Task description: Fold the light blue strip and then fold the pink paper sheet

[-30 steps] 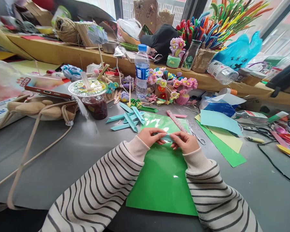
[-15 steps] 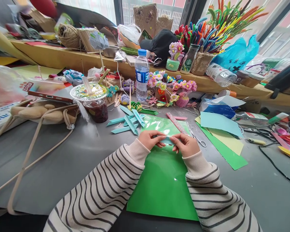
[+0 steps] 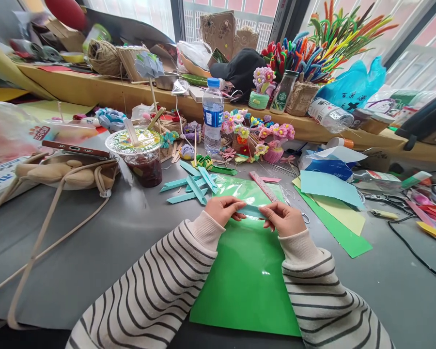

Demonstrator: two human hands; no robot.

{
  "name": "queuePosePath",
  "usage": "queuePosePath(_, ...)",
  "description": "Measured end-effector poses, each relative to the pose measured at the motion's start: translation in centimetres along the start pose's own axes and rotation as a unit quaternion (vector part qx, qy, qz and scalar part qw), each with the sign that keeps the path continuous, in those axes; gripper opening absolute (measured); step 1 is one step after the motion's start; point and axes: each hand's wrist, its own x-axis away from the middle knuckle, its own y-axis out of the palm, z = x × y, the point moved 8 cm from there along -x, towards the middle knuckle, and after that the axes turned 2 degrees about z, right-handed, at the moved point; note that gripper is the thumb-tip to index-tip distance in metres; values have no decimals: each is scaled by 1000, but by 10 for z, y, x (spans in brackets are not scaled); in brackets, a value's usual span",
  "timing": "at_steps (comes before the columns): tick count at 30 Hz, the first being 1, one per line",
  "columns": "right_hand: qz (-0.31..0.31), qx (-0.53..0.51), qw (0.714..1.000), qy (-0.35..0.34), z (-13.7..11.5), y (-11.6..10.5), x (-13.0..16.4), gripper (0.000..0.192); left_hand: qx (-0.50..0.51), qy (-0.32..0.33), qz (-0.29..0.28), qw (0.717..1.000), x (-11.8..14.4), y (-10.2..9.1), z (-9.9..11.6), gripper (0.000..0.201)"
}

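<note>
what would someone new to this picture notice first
Probably the bright green sheet at the centre of the grey desk, where the left hand and right hand hold a light blue paper strip over it. Next, the multicoloured fuzzy stems in a basket at upper right.

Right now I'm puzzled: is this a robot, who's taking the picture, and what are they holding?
There's no robot here. You see a person's bare left hand and right hand, coming out of striped sleeves. The camera sits on that person's head and looks forward and down, so you see about what they see.

Their fingertips pinch a light blue paper strip, one hand at each end, above a shiny green sheet. On the grey table beyond their hands lie folded blue strips, with a lidded cup of dark drink and a water bottle farther back.
</note>
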Motion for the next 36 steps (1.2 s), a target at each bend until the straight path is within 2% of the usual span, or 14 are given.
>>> queuePosePath(5, -7, -7, 1000, -3, 0, 0, -1, 25, -11, 1, 0, 1000, 0, -1, 1, 19)
queuePosePath(9, 7, 37, 999, -24, 0, -3, -1, 25, 0, -10, -7, 1000, 0, 0, 0, 23)
queuePosePath(14, 7, 84, 994, -76, -8, -2, 0, 24, -34, 8, -54, 998, 1, 8, 0, 23)
queuePosePath(18, -6, 104, 989, -108, -14, 1, 1, 24, -81, -4, -93, 992, 2, 14, -4, 17)
queuePosePath(25, -2, 14, 999, -51, -9, -8, -2, 22, -101, 0, -65, 993, 2, 11, -1, 18)
queuePosePath(30, 15, -15, 998, -61, -10, -8, -3, 21, -98, -4, -50, 994, 2, 7, -2, 17)
queuePosePath(36, -48, 26, 997, -50, -6, 10, 1, 21, -102, 0, -54, 993, 3, 9, 1, 16)
